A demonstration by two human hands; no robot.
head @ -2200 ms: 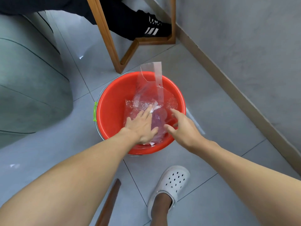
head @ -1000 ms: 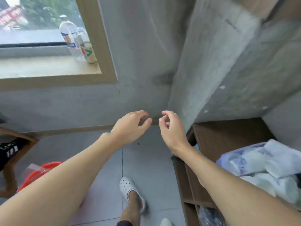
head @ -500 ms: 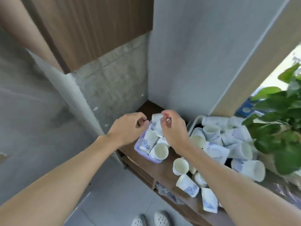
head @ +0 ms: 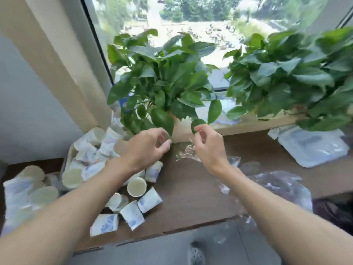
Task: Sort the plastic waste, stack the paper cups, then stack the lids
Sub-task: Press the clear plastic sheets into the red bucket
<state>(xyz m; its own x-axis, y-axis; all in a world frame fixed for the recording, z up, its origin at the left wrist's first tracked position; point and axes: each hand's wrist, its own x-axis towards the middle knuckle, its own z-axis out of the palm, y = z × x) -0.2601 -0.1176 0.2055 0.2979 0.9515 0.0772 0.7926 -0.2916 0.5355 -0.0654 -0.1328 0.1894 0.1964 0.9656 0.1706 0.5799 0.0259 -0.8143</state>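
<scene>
Several white-and-blue paper cups (head: 131, 215) lie tipped over on the left part of a brown wooden shelf (head: 191, 190); more are heaped in a container (head: 84, 159) behind them. My left hand (head: 147, 150) hovers above the cups with loosely curled fingers and holds nothing. My right hand (head: 208, 148) hovers beside it, fingers also loosely curled and empty, just over a crumpled piece of clear plastic wrap (head: 184, 153). A larger clear plastic bag (head: 278, 186) lies right of my right forearm. Clear plastic lids or trays (head: 313, 148) are piled at the far right.
Two leafy green potted plants (head: 164, 81) (head: 290, 77) stand on the window ledge right behind my hands, leaves hanging over the shelf. A beige window frame (head: 63, 60) rises at left. The shelf's front edge drops to a grey tiled floor (head: 152, 249).
The view swung from the red bucket on the floor, past the wall, to the shelf by the window. Both hands stayed raised and empty, now over the cups and plastic wrap.
</scene>
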